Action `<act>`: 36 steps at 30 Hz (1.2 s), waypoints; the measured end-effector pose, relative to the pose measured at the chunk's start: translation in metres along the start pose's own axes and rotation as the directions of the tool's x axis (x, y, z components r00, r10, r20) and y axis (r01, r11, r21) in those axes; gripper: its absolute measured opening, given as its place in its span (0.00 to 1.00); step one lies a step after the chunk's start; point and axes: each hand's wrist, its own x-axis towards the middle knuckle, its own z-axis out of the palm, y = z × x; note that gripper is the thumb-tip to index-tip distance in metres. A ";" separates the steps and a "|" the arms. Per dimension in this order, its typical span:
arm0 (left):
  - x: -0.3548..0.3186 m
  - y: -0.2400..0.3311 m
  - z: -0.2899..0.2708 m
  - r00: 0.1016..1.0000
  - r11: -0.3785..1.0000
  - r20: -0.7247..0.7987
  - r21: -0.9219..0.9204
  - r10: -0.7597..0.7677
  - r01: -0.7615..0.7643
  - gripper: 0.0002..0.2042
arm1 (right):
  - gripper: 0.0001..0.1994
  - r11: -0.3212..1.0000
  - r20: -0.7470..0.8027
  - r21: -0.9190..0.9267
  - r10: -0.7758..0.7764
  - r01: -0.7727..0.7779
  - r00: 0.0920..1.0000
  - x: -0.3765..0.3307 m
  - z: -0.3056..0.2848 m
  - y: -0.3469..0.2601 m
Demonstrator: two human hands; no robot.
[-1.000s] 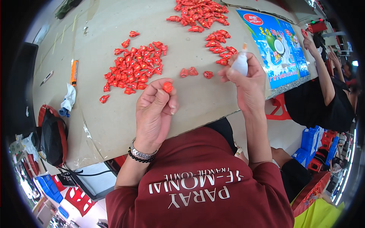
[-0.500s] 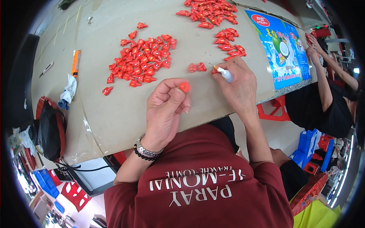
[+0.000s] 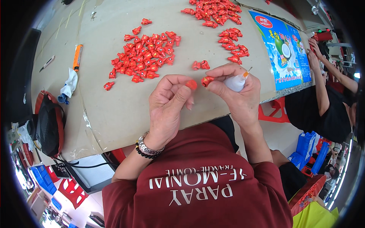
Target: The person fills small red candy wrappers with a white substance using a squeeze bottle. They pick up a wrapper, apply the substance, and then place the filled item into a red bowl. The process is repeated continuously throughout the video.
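Note:
Above the table's near edge, my left hand (image 3: 166, 100) pinches a small round red piece (image 3: 191, 84) between thumb and fingers. Close to its right, my right hand (image 3: 242, 99) holds a second small red piece (image 3: 207, 80) by the thumb and forefinger. That same hand also cradles a white squeeze bottle (image 3: 235, 83), its orange-based thin needle tip pointing up and to the right. The two held pieces are slightly apart. Just beyond them, a pair of loose red pieces (image 3: 200, 65) lies on the table.
On the table (image 3: 95, 102) lie a heap of small red figures (image 3: 144, 57), another heap (image 3: 216, 13) farther back, and a short row (image 3: 232, 45). An orange marker (image 3: 77, 57), crumpled tissue (image 3: 69, 85) and black bag (image 3: 50, 123) are left; a blue printed sheet (image 3: 279, 49) and another person's arms (image 3: 323, 83) are right.
My right hand has picked up a red piece and moved it beside my left hand's piece. The bottle has turned, its needle swinging from pointing left to pointing up and right.

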 end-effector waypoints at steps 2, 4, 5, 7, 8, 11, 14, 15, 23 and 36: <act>-0.001 0.000 0.000 1.000 1.000 0.001 0.019 0.005 -0.005 0.10 | 0.09 0.998 0.008 -0.058 -0.029 0.029 1.000 0.000 0.001 0.000; -0.001 0.001 0.001 1.000 0.999 -0.004 0.047 0.019 -0.019 0.09 | 0.10 0.970 0.073 -0.208 -0.110 0.123 0.991 0.000 -0.001 -0.001; -0.001 0.001 0.002 1.000 0.998 -0.006 0.060 0.026 -0.025 0.09 | 0.10 0.966 0.080 -0.218 -0.124 0.139 0.989 0.000 -0.001 0.000; -0.001 0.000 0.001 0.998 0.994 0.001 0.091 0.055 -0.055 0.08 | 0.10 0.956 0.095 -0.239 -0.153 0.171 0.984 0.000 -0.001 0.002; -0.001 0.000 0.001 0.998 0.992 0.005 0.106 0.070 -0.070 0.08 | 0.10 0.952 0.098 -0.243 -0.166 0.185 0.981 0.000 -0.001 0.003; -0.002 -0.001 0.002 0.992 0.976 0.008 0.179 0.122 -0.122 0.06 | 0.09 0.942 0.113 -0.256 -0.195 0.218 0.974 0.000 -0.001 0.005; -0.002 0.001 0.001 0.988 0.956 0.025 0.251 0.154 -0.155 0.05 | 0.09 0.943 0.141 -0.239 -0.201 0.230 0.969 0.000 -0.003 0.008; -0.003 0.002 0.001 0.984 0.942 0.030 0.286 0.174 -0.175 0.04 | 0.09 0.949 0.149 -0.215 -0.203 0.232 0.968 0.000 -0.004 0.011; -0.003 0.003 0.000 0.983 0.859 0.034 0.481 0.179 -0.173 0.01 | 0.10 0.958 0.201 -0.108 -0.239 0.264 0.950 0.001 -0.006 0.029; -0.008 -0.004 -0.003 0.992 0.823 0.011 0.557 0.125 -0.110 0.01 | 0.08 0.917 0.232 0.006 -0.389 0.399 0.891 0.001 -0.009 0.057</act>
